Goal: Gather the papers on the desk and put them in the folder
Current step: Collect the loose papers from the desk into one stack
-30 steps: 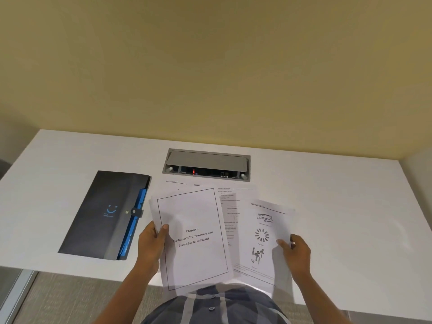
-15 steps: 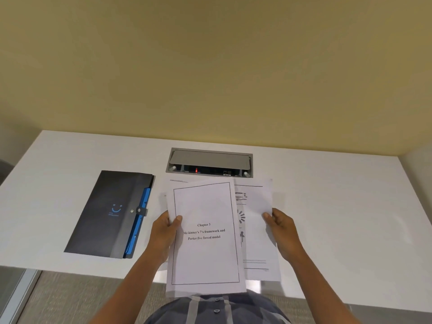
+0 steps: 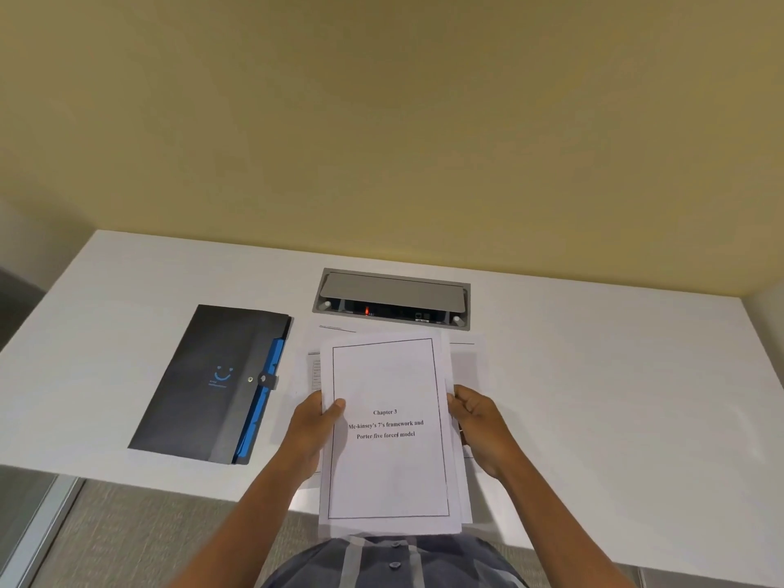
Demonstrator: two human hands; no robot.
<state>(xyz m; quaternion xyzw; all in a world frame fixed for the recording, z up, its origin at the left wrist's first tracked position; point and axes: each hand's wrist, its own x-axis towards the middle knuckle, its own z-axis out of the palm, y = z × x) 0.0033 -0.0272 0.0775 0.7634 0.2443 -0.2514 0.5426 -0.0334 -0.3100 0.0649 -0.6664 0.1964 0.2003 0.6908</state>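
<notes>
I hold a stack of white papers [image 3: 388, 375] above the near edge of the white desk [image 3: 594, 375]; its top sheet has a black border and reads "Chapter 3". My left hand [image 3: 312, 426] grips the stack's left edge, thumb on top. My right hand [image 3: 479, 415] grips the right edge. More sheets [image 3: 314, 367] lie flat on the desk under and behind the stack, their edges showing at the left and right. The dark folder [image 3: 203, 384], shut, with a blue smiley mark and blue inner dividers along its right side, lies on the desk to the left.
A grey cable box [image 3: 392, 297] with a raised lid and a red light is set into the desk behind the papers. A beige wall rises behind the desk. Grey carpet [image 3: 127, 536] shows below the desk's near edge.
The fanned sheets have been drawn together into one stack. My right hand slid left with its sheet under the Chapter 3 page, and both hands now sit at the stack's sides.
</notes>
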